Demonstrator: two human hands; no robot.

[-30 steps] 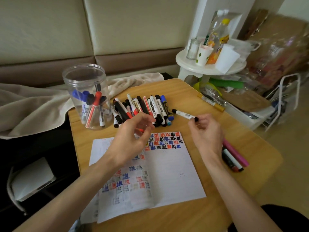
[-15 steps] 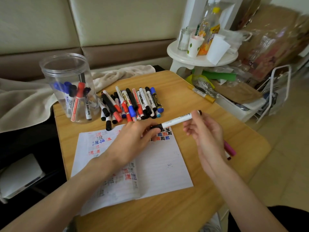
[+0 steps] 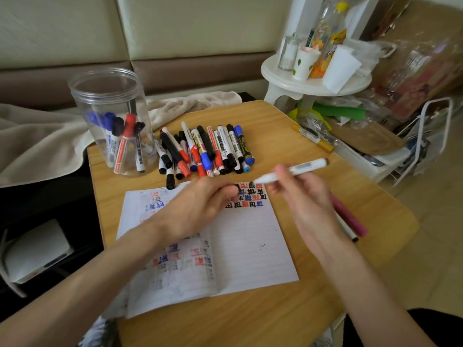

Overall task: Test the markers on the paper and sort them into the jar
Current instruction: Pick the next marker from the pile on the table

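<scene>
Right hand [image 3: 300, 196] grips the uncapped white marker [image 3: 295, 170] above the far edge of the notebook paper [image 3: 250, 246] while left hand [image 3: 200, 209] pinches what seems its black cap [image 3: 231, 190]; lower the tip onto a blank line, pressing lightly.

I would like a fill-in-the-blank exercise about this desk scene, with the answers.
The right hand holds the white marker; the left hand pinches its black ___.
The clear plastic jar stands ___ of the loose marker pile.
A pink marker lies on the wooden ___.
Answers: cap; left; table.
</scene>
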